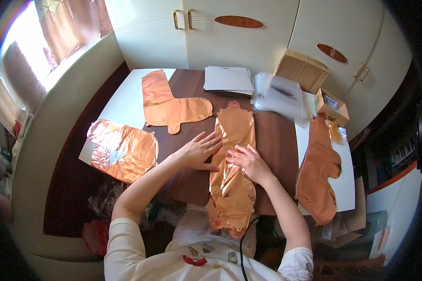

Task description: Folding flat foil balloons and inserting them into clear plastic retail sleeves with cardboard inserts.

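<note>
White cupboards stand behind a table where left hand and right hand rest on a long copper foil balloon.

Both hands are open and flat-fingered, seeming to grasp nothing: the left touches the foil's left edge, the right lies across its middle, and the foil balloon stretches beneath and between them, past the fingertips and back toward the body. Smoothing or straightening it looks like the step in hand; the next move seems to call for light, even pressure over the creases just nearer the body. Left of the hands lie an L-shaped foil piece and a crinkled foil piece; well to their right lies a curved foil piece.
</note>
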The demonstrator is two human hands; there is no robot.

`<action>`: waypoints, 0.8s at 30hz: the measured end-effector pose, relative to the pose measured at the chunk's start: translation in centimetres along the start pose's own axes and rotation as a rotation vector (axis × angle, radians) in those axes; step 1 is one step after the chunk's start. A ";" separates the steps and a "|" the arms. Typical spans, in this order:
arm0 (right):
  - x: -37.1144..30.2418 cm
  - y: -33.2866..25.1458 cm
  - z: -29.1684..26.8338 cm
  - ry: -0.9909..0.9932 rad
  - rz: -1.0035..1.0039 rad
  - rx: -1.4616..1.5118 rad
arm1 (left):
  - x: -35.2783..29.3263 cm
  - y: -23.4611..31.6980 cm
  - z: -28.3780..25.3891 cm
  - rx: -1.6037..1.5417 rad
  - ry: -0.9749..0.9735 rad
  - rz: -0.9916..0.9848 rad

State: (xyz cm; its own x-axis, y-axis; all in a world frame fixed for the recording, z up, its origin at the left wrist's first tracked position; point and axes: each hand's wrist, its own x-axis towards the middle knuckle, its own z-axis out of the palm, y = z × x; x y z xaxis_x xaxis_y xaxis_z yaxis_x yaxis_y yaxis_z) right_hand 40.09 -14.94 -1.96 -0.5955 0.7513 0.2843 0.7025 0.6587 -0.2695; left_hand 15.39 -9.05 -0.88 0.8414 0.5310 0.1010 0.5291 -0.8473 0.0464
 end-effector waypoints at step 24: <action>0.0 -0.2 -0.2 0.022 -0.020 -0.002 | -1.8 2.5 -1.1 0.086 -0.083 0.062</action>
State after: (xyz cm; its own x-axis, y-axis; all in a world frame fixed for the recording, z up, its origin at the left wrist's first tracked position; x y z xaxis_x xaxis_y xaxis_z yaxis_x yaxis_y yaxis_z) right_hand 40.06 -15.08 -1.70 -0.6011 0.7368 0.3094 0.6912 0.6737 -0.2614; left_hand 15.05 -12.10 0.19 0.8771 0.4799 0.0180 0.4803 -0.8761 -0.0426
